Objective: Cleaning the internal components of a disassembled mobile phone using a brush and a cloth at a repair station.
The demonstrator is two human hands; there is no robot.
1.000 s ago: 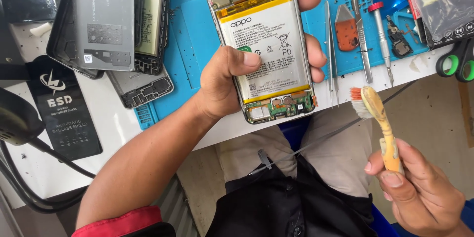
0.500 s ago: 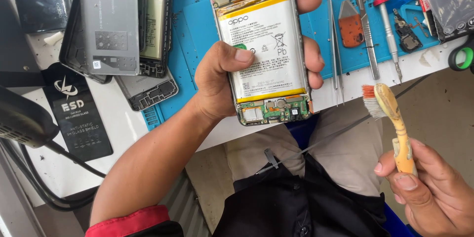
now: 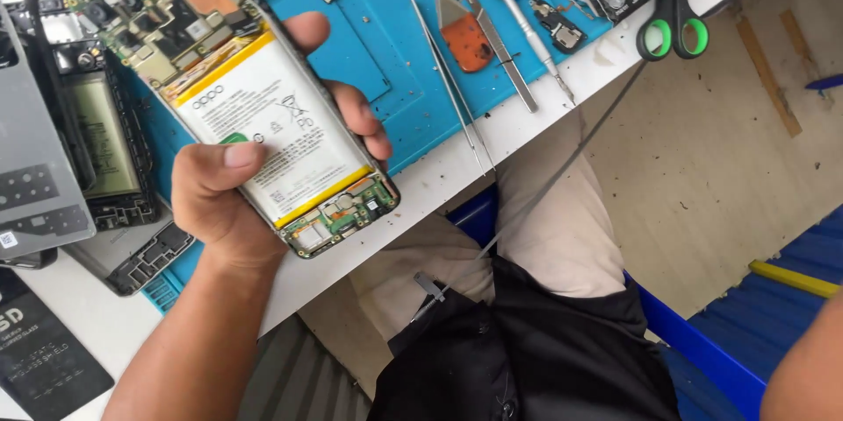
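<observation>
White-batteried, one opened phone (image 3: pixel 255 114) sits gripped in the left hand (image 3: pixel 219 201); one pair of green-handled scissors (image 3: pixel 672 21) lies well apart to its right; right hand's grip cannot be told.

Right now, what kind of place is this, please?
Probably a phone repair bench: the left hand holds an opened phone above a blue work mat, with tweezers and a screwdriver alongside.

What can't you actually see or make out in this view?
- Right hand: out of the head view; only a forearm shows at the lower right corner.
- Opened phone: its underside is hidden by the left hand gripping it, and its top is cut by the frame.
- Scissors: blades covered by a dark package.
- Small parts on the blue mat: too small to identify.
</observation>
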